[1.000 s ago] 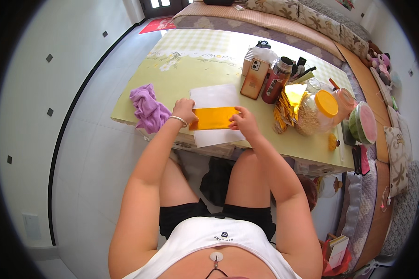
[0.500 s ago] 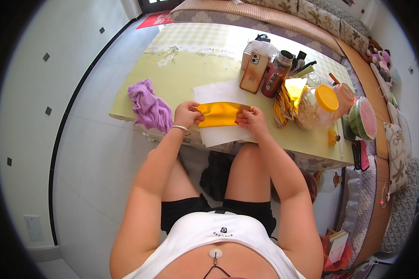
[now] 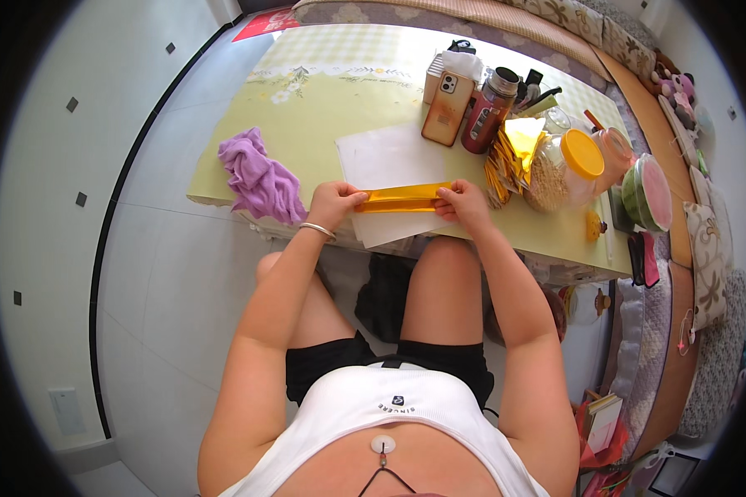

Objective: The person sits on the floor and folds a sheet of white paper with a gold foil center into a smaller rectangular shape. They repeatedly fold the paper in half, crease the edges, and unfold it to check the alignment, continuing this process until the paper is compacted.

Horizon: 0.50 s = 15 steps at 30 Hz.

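A shiny gold sheet (image 3: 399,196), like foil paper, is stretched between my hands as a narrow strip with lengthwise bands across it. Its left end is pinched by my left hand (image 3: 334,205), which wears a bracelet at the wrist. The fingers of my right hand (image 3: 466,205) are closed on the other end. Beneath the strip, white paper sheets (image 3: 383,157) lie at the table's near edge. To the right of my right hand stands a bundle of folded gold pieces (image 3: 514,157).
A lilac cloth (image 3: 259,178) lies crumpled on the table (image 3: 323,124) at left. Beyond my right hand are a phone (image 3: 448,108) propped upright, a dark red bottle (image 3: 490,112), a yellow-lidded jar (image 3: 553,178) and a green-and-pink round container (image 3: 648,195).
The gold sheet was a wider, flatter rectangle and now shows as a narrower strip. Both hands keep hold of its ends, the right one slightly farther right.
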Tool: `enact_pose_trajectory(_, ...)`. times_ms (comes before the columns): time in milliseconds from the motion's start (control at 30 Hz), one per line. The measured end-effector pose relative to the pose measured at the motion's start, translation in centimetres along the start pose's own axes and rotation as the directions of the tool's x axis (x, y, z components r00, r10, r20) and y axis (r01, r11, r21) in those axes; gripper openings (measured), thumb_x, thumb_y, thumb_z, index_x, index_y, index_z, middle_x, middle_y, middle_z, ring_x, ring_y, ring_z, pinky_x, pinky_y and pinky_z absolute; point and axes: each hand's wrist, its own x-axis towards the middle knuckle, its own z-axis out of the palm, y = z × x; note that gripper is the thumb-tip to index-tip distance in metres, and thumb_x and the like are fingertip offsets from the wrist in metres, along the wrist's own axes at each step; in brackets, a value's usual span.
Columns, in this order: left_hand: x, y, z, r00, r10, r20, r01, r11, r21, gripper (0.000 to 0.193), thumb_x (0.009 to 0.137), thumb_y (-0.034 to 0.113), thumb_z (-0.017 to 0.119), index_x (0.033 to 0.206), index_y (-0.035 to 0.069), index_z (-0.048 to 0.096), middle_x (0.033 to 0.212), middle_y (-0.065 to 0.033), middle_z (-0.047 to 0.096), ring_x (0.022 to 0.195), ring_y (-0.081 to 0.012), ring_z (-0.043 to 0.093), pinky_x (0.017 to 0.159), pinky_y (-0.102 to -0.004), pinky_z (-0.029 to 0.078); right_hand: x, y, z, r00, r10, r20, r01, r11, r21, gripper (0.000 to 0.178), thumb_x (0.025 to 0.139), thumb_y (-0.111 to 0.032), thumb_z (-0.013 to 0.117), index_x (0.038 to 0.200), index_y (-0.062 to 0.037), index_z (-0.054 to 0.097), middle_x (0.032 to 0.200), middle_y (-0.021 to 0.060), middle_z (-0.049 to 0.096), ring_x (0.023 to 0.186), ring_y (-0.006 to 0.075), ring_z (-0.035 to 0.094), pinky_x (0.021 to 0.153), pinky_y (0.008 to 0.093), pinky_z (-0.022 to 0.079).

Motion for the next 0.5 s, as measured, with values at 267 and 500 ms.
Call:
enact_pose_trajectory(267, -0.7, 1.1, 1.2, 0.982, 0.185, 0.050, -0.186, 0.857, 0.481, 0.024, 0.072, 0.021, 0.085, 0.070, 0.002, 0.070, 0.087, -0.0116, 0.062, 0.081, -0.0268, 0.061, 0.074, -0.0370, 0.051, -0.7, 0.4, -1.3, 0.998, -0.044, -0.050, 0.031, 0.973, -0.228, 0.022, 0.090, -0.022, 0.071, 0.083, -0.0022, 0.066, 0.069, 0.0052, 0.066, 0.054, 0.0120, 0.062, 0.050, 0.0257, 0.051)
enact_pose_trajectory(500, -2.1, 1.7, 2.5, 0.954, 0.288, 0.082, -0.278, 0.753, 0.597, 0.032, 0.058, 0.018, 0.092, 0.065, 0.003, 0.065, 0.092, -0.0095, 0.059, 0.086, -0.0259, 0.059, 0.074, -0.0357, 0.051, -0.1, 1.6, -1.9, 0.983, -0.172, -0.060, 0.128, 0.889, -0.440, 0.026, 0.083, -0.030, 0.072, 0.080, -0.0036, 0.070, 0.069, 0.0070, 0.068, 0.059, 0.0166, 0.064, 0.057, 0.0310, 0.051)
